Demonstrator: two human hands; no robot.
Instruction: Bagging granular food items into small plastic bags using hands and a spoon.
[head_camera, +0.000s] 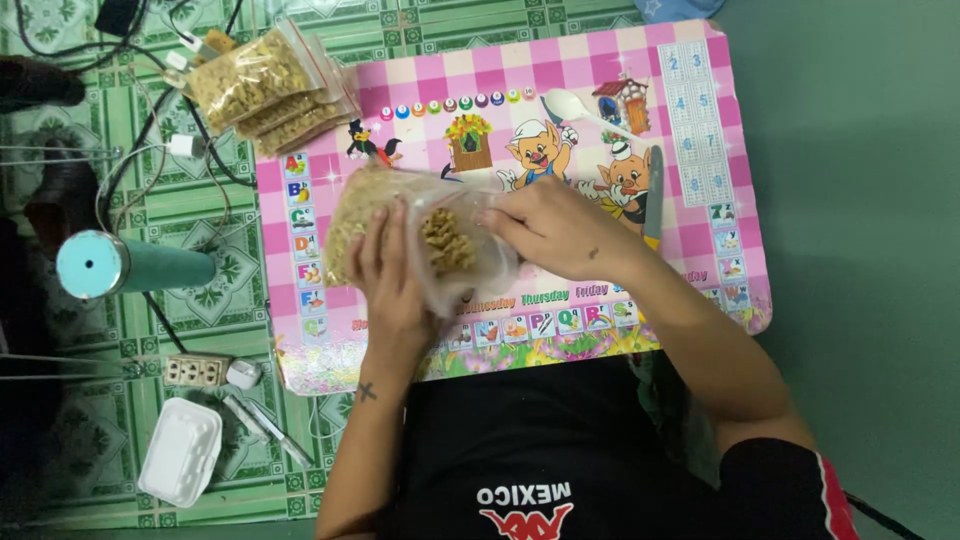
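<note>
Near the middle of the pink checkered counter (690, 150), both hands work on a clear plastic bag of tan, crumbly snack pieces (400, 225). The left hand (395, 290) lies over the bag's near side, fingers spread and pressing on the film, its grip closed on the bag. The right hand (550, 230) pinches the bag's mouth end, fingers curled shut on the plastic.

The bag looks light and soft: thin film that gives under the fingers, with loose contents that would shift and could crush if squeezed hard. The film is probably slick, so the gathered mouth and the bag's edges seem the surest places to hold, with a flat palm beneath or on top to steady the bulk.

A white plastic spoon (570, 105) lies toward the far edge, and a knife with a grey blade (653, 195) rests just beside the right wrist, close enough to be knocked. Filled snack bags (265, 85) are stacked at the far left corner, partly hanging over it. Open room lies on the right part of the counter; the near edge runs just under the forearms, so space there is tight.
</note>
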